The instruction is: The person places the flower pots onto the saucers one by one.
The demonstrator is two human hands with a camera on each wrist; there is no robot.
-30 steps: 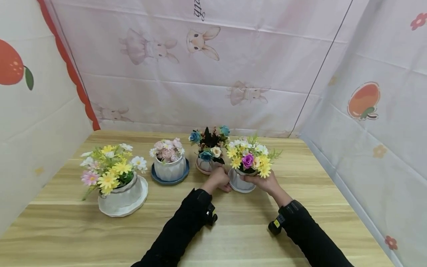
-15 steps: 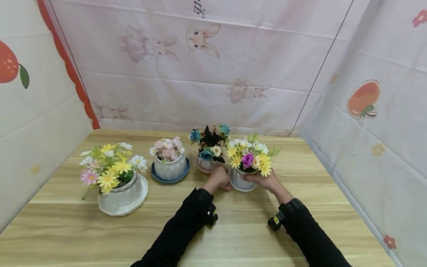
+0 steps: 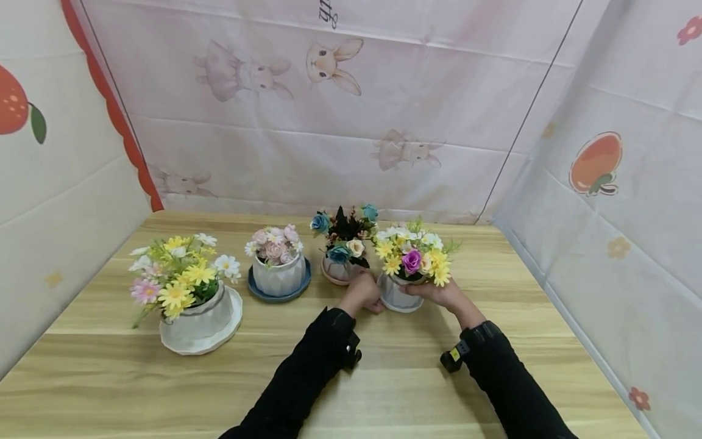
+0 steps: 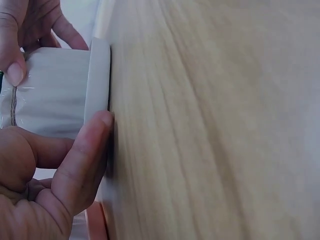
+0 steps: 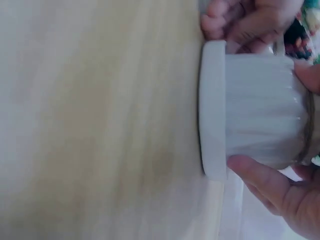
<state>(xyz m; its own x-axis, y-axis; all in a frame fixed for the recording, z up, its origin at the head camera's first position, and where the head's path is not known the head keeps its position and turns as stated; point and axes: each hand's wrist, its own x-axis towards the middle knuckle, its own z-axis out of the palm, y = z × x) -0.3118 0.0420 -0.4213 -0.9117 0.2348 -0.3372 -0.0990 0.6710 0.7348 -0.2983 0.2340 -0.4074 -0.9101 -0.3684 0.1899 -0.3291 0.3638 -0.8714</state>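
Note:
In the head view, a white flower pot [image 3: 393, 292] with yellow, white and purple artificial flowers [image 3: 415, 255] stands upright on a white saucer [image 3: 402, 308]. My right hand [image 3: 443, 294] grips the pot from the right, its thumb [image 5: 306, 75] up near the twine at the rim and a fingertip low by the saucer. From the other side my left hand [image 3: 362, 294] pinches the saucer's edge, as the left wrist view shows with a finger [image 4: 90, 142] against the rim. The saucer lies flat, close on the wooden table.
Left of my hands stands a small pot with blue and cream roses [image 3: 339, 254] on a pink saucer [image 3: 333, 280]. Further left are a pink-flowered pot [image 3: 280, 277] on a blue saucer [image 3: 276, 299] and a daisy pot [image 3: 200, 323] on a white saucer [image 3: 233, 323]. Printed cloth walls [image 3: 329, 152] enclose the table [image 3: 384, 378].
The pot with yellow and purple flowers and its saucer have shifted slightly right and back, both hands moving along with them. The other pots stay in place.

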